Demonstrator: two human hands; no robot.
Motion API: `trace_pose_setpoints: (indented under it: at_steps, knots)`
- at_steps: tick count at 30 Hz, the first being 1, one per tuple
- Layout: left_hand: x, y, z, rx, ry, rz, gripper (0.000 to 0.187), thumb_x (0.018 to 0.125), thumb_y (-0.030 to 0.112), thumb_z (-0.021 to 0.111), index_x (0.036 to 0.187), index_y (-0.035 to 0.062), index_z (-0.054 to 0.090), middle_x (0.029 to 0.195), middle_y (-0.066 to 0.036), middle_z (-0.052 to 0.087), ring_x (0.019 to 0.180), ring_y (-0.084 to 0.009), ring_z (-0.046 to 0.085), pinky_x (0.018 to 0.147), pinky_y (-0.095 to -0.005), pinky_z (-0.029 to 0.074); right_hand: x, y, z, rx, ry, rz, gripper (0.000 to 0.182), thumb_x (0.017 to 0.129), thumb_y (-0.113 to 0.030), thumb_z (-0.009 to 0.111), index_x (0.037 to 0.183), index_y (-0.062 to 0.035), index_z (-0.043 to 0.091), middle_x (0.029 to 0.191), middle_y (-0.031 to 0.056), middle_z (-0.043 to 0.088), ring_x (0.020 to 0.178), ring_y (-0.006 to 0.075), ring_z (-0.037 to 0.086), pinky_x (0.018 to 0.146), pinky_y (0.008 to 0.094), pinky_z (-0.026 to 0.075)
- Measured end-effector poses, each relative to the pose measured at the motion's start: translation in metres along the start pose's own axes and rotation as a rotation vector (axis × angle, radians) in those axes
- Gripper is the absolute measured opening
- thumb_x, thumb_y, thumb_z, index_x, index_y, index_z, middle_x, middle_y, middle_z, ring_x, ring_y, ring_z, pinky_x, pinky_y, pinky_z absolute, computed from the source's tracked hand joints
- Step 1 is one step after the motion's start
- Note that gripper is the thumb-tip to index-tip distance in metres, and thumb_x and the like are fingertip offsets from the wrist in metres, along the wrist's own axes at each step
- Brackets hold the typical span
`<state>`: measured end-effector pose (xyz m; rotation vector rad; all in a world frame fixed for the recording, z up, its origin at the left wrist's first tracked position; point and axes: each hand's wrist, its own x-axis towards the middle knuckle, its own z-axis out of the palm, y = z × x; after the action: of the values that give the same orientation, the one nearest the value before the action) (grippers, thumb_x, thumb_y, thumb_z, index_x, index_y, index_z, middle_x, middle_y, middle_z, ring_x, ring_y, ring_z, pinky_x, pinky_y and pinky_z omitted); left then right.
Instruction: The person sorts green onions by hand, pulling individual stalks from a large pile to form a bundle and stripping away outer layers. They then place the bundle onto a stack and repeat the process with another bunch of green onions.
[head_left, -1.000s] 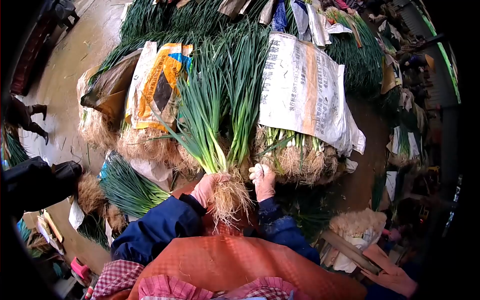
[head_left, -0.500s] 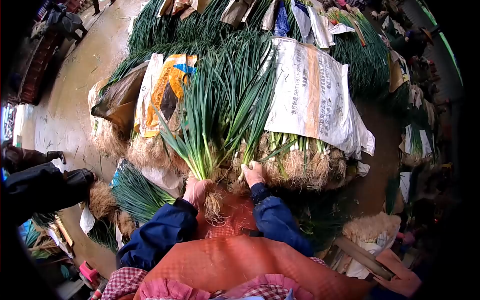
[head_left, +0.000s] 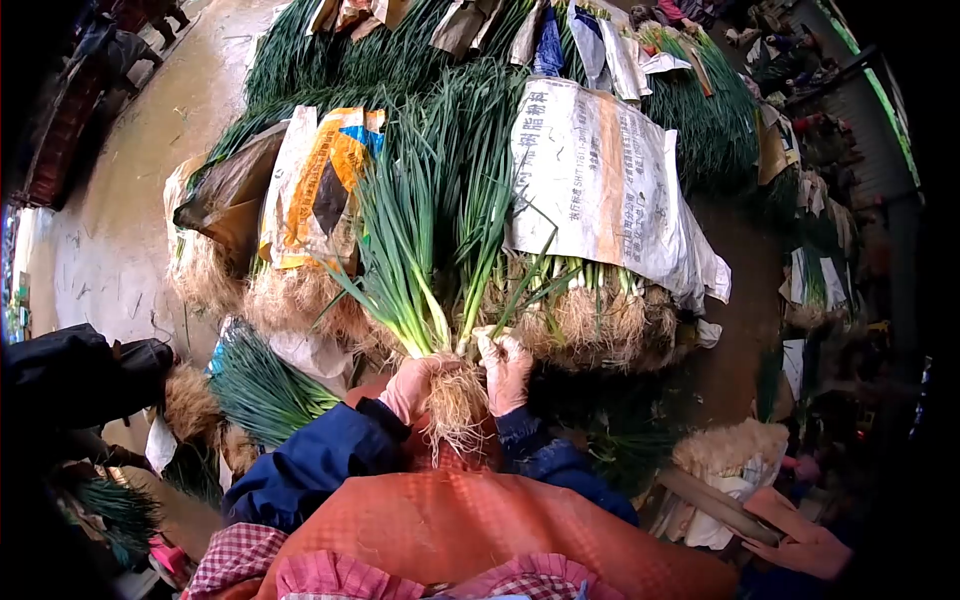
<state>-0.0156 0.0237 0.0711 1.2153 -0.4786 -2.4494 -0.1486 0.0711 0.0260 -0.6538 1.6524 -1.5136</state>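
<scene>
A bunch of green onions (head_left: 415,310) with long green leaves and pale stringy roots stands upright before my apron. My left hand (head_left: 415,385), in a pale glove, wraps round its lower stalks from the left. The roots (head_left: 458,400) hang below, between my two hands. My right hand (head_left: 506,372), gloved too, is closed at the right side of the bunch, its fingertips pinched against the stalks near the base. Part of the grip is hidden behind the fingers. Just beyond lies a heap of more green onions (head_left: 590,315), roots toward me, partly under a white printed sack (head_left: 595,180).
An orange and white sack (head_left: 310,190) covers onions at the left. Another green onion bundle (head_left: 265,385) lies beside my left sleeve. A person's dark-clothed leg (head_left: 85,375) is at far left. More onions with wrappings line the back, and a bundle with pale roots (head_left: 735,450) lies at right.
My right hand has moved left from the heap to the bunch, bringing stalks against it. My left hand has shifted slightly right, and the hanging roots look fuller.
</scene>
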Motion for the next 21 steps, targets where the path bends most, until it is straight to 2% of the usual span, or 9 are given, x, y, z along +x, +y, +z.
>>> trace_pose_setpoints:
  at_steps: [2, 6, 7, 9, 11, 13, 16, 18, 21]
  knots:
    - [0.002, -0.002, 0.004, -0.168, 0.073, -0.189, 0.016, 0.073, 0.002, 0.058, 0.089, -0.0021, 0.058, 0.082, -0.011, 0.062, 0.071, -0.0167, 0.061, 0.063, -0.0265, 0.05, 0.012, -0.02, 0.012, 0.215, -0.064, 0.218, 0.016, 0.085, -0.013, 0.054, 0.087, 0.0004, 0.062, 0.073, 0.0015, 0.06, 0.059, 0.0073, 0.05, 0.058, 0.021, 0.042]
    - [0.022, -0.013, -0.026, -0.084, 0.033, 0.056, 0.011, 0.076, 0.004, 0.054, 0.085, -0.0028, 0.056, 0.08, -0.011, 0.06, 0.066, -0.0185, 0.06, 0.057, -0.0292, 0.05, -0.014, -0.073, -0.001, 0.586, -0.264, 0.312, 0.019, 0.086, -0.013, 0.051, 0.094, 0.0033, 0.058, 0.076, 0.0082, 0.061, 0.068, 0.016, 0.059, 0.06, 0.0322, 0.051]
    - [0.019, -0.007, -0.035, -0.284, -0.044, -0.2, 0.016, 0.076, 0.004, 0.056, 0.091, -0.0031, 0.055, 0.086, -0.01, 0.06, 0.074, -0.0168, 0.06, 0.067, -0.0274, 0.05, -0.01, -0.072, -0.016, 0.623, -0.331, 0.293, 0.02, 0.086, -0.012, 0.05, 0.097, 0.003, 0.056, 0.076, 0.0077, 0.06, 0.072, 0.0173, 0.06, 0.057, 0.0358, 0.052]
    - [0.007, -0.001, -0.046, 0.081, -0.332, 0.087, 0.026, 0.076, 0.0, 0.059, 0.102, -0.0018, 0.053, 0.093, -0.007, 0.059, 0.089, -0.0142, 0.057, 0.08, -0.0277, 0.047, 0.014, -0.039, -0.03, 0.574, -0.318, 0.515, 0.02, 0.086, -0.012, 0.051, 0.101, 0.0012, 0.054, 0.074, 0.0064, 0.058, 0.064, 0.0144, 0.057, 0.052, 0.0287, 0.049]
    - [0.004, -0.005, -0.051, -0.145, -0.352, -0.079, 0.024, 0.076, -0.003, 0.059, 0.1, -0.0007, 0.056, 0.098, -0.006, 0.059, 0.092, -0.0134, 0.055, 0.082, -0.0274, 0.046, 0.03, -0.005, -0.019, 0.744, -0.452, 0.768, 0.018, 0.085, -0.01, 0.053, 0.1, -0.0003, 0.055, 0.073, 0.003, 0.056, 0.055, 0.0089, 0.05, 0.043, 0.0204, 0.039]
    - [-0.003, -0.011, -0.046, 0.285, -0.134, 0.114, 0.02, 0.077, -0.001, 0.058, 0.098, -0.0009, 0.057, 0.099, -0.007, 0.059, 0.092, -0.0142, 0.056, 0.08, -0.0275, 0.047, 0.031, -0.003, 0.005, 0.305, -0.379, 0.576, 0.012, 0.08, -0.008, 0.059, 0.091, -0.0034, 0.057, 0.067, -0.0001, 0.055, 0.051, 0.0059, 0.046, 0.041, 0.0183, 0.034]
    - [-0.005, -0.002, -0.04, -0.415, -0.205, -0.248, 0.014, 0.08, 0.007, 0.056, 0.093, 0.0021, 0.058, 0.093, -0.007, 0.06, 0.083, -0.0161, 0.057, 0.074, -0.0288, 0.048, 0.019, 0.011, 0.018, 0.059, -0.181, 0.364, 0.012, 0.075, -0.01, 0.063, 0.085, -0.0028, 0.058, 0.062, -0.0014, 0.055, 0.048, 0.0063, 0.047, 0.041, 0.0192, 0.037]
    - [-0.01, 0.007, -0.037, -0.199, -0.186, -0.168, 0.016, 0.079, 0.005, 0.058, 0.095, 0.0016, 0.058, 0.093, -0.007, 0.06, 0.084, -0.0147, 0.057, 0.075, -0.0273, 0.048, 0.018, 0.009, 0.012, -0.153, -0.307, 0.215, 0.014, 0.083, -0.014, 0.054, 0.089, -0.0018, 0.058, 0.071, -0.0008, 0.055, 0.054, 0.0071, 0.046, 0.049, 0.0201, 0.039]
    - [-0.007, -0.004, -0.056, 0.742, -0.22, 0.43, 0.022, 0.076, 0.003, 0.061, 0.097, 0.0004, 0.058, 0.093, -0.006, 0.06, 0.085, -0.0131, 0.056, 0.077, -0.0261, 0.046, 0.025, 0.01, 0.015, 0.348, -0.436, 0.663, 0.02, 0.085, -0.017, 0.051, 0.098, -0.0032, 0.059, 0.07, -0.0039, 0.055, 0.048, 0.0045, 0.04, 0.043, 0.0162, 0.03]
